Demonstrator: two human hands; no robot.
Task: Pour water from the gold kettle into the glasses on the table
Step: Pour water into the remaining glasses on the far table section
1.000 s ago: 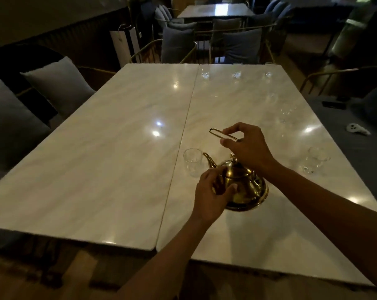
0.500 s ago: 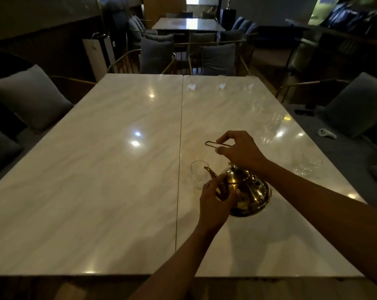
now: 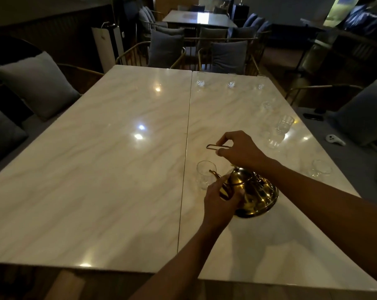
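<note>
The gold kettle (image 3: pixel 255 194) is tilted to the left over the marble table (image 3: pixel 109 169), its spout at the rim of a clear glass (image 3: pixel 203 175). My right hand (image 3: pixel 240 151) grips the kettle's thin wire handle from above. My left hand (image 3: pixel 221 200) holds the kettle's body near the spout base. More glasses stand on the right half: one near the right edge (image 3: pixel 319 168), two in the middle right (image 3: pixel 284 124) (image 3: pixel 274 140), and three along the far edge, such as the far glass (image 3: pixel 200 80).
Grey cushions (image 3: pixel 36 83) line the bench on the left. Cushioned chairs (image 3: pixel 228 55) stand behind the far edge. On the seat at the right lie a white controller (image 3: pixel 334 140) and a dark phone (image 3: pixel 313 116).
The view has shifted slightly and the kettle sits a little lower in it. Both hands keep the same hold, with the spout still at the near glass.
</note>
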